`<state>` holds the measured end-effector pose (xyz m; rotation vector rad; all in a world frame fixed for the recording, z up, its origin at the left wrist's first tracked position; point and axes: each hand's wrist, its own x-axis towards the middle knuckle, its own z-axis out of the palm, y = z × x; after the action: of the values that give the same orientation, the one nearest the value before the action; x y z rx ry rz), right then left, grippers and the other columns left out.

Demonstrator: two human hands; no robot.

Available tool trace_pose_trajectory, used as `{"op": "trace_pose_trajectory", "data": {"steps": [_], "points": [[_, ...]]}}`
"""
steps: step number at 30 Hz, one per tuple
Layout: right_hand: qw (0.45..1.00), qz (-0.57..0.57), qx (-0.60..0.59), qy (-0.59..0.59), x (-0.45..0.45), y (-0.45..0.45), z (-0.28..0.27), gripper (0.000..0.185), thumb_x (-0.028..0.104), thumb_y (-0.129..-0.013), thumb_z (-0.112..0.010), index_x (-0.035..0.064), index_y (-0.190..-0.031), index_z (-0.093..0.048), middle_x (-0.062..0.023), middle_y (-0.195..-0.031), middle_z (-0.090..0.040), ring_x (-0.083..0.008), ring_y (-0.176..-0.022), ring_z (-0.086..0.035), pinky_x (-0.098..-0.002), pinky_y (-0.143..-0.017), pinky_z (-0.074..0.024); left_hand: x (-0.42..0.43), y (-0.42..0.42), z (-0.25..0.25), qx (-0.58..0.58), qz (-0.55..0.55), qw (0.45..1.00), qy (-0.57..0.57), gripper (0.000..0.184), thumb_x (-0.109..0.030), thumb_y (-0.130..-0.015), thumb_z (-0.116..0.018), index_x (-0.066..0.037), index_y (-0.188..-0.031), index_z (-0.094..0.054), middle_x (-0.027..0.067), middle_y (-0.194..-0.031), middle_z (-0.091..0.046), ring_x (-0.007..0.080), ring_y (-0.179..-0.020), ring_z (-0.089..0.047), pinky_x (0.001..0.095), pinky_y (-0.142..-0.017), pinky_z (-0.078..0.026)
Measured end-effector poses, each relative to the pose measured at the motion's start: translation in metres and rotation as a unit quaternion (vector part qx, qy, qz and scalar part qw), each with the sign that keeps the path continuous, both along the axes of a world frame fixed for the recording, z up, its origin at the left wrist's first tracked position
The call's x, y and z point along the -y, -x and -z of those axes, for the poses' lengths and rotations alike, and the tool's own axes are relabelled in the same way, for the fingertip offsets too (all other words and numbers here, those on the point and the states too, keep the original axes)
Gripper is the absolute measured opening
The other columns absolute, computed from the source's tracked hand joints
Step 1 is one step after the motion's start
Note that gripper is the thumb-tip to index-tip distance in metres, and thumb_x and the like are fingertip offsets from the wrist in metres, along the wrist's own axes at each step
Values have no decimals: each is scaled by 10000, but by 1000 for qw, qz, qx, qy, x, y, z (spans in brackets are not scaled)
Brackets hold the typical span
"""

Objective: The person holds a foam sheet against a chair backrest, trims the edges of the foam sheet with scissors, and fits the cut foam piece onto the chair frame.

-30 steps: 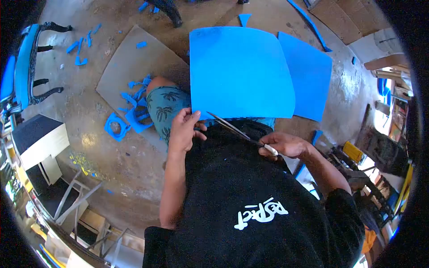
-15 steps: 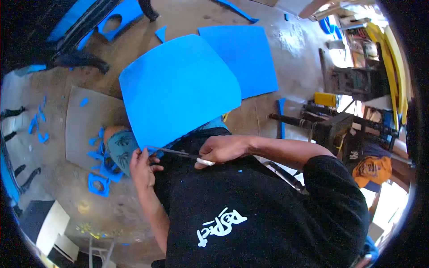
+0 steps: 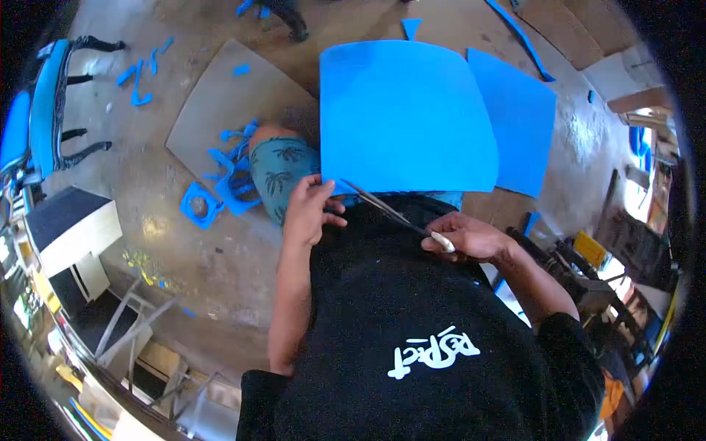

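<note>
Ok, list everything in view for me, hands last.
large sheet: 1, blue, over the lap
second sheet: 1, darker blue, partly behind the large sheet
scissors: 1 pair, dark and white, in right hand
scraps: many, blue, floor, mostly left
long strip: 1, blue, floor, top right
flat board: 1, grey-brown, floor, left
chair: at least 1, blue with dark legs, left edge
box-like piece: 1, white with dark top, lower left
block: 1, yellow, right
edge clutter: mixed colours, too blurred to count
T-shirt: 1, black with white lettering, torso
shorts: 1 pair, blue-green, legs
left hand: 1, bare, at the large sheet's near-left corner
right hand: 1, bare, on the scissors
</note>
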<state>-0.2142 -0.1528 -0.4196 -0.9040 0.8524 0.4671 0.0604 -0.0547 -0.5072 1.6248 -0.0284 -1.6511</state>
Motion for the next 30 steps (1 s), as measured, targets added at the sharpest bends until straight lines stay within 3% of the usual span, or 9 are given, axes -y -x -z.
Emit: {"op": "trace_pose_trajectory", "data": {"steps": [2, 6, 8, 14, 17, 26, 30], "points": [[998, 24, -18, -46, 0, 2, 0, 409, 402, -907, -643, 117, -634, -538, 43, -573, -445, -71, -546, -396, -278, -515, -288, -3, 1, 1, -1, -13, 1000, -1, 351, -187, -923, -639, 1, -1162, -462, 132, -894, -619, 194, -663, -612, 355, -463, -557], [999, -9, -33, -16, 0, 1, 5, 413, 401, -901, -654, 118, -629, -528, 54, -578, -436, -63, -546, -392, -268, -512, -284, -6, -2, 7, -1, -14, 1000, 12, 340, -185, -923, -641, -7, -1145, -455, 121, -885, -619, 189, -659, -612, 357, -458, -557], [1000, 14, 1, -16, -1, 1, 8, 374, 364, -902, -655, 135, -649, -502, 50, -549, -459, -49, -480, -384, -238, -444, -248, -5, -5, 11, -3, -16, 1000, 11, 339, -183, -923, -642, -8, -1144, -454, 120, -881, -619, 187, -658, -612, 357, -456, -556], [999, 24, -11, -29, 2, -3, 6, 362, 343, -901, -665, 127, -656, -509, 58, -551, -444, -51, -484, -373, -247, -455, -246, -2, -6, 7, -8, -16, 1000, 7, 340, -182, -924, -643, -11, -1144, -448, 121, -875, -618, 176, -635, -608, 354, -451, -556], [999, 22, -12, -40, 2, -2, 5, 381, 378, -907, -662, 127, -650, -538, 79, -592, -425, -49, -563, -378, -266, -516, -276, -1, -7, 7, -9, -13, 1000, 2, 336, -181, -927, -640, -11, -1140, -445, 122, -870, -616, 170, -622, -604, 352, -452, -558], [998, -60, -25, 26, 2, -2, 3, 418, 398, -920, -645, 125, -640, -497, 80, -581, -395, -46, -562, -340, -278, -510, -260, 0, -9, 7, -20, -13, 1000, 17, 332, -167, -928, -637, -5, -1138, -437, 136, -871, -609, 160, -611, -595, 337, -454, -566], [999, -47, -20, -5, 1, -4, 3, 428, 404, -926, -634, 122, -637, -492, 73, -578, -401, -50, -560, -353, -279, -509, -266, 0, -9, 6, -11, -16, 1000, 6, 332, -168, -928, -636, 5, -1131, -438, 144, -873, -611, 160, -607, -594, 344, -460, -573]]}}
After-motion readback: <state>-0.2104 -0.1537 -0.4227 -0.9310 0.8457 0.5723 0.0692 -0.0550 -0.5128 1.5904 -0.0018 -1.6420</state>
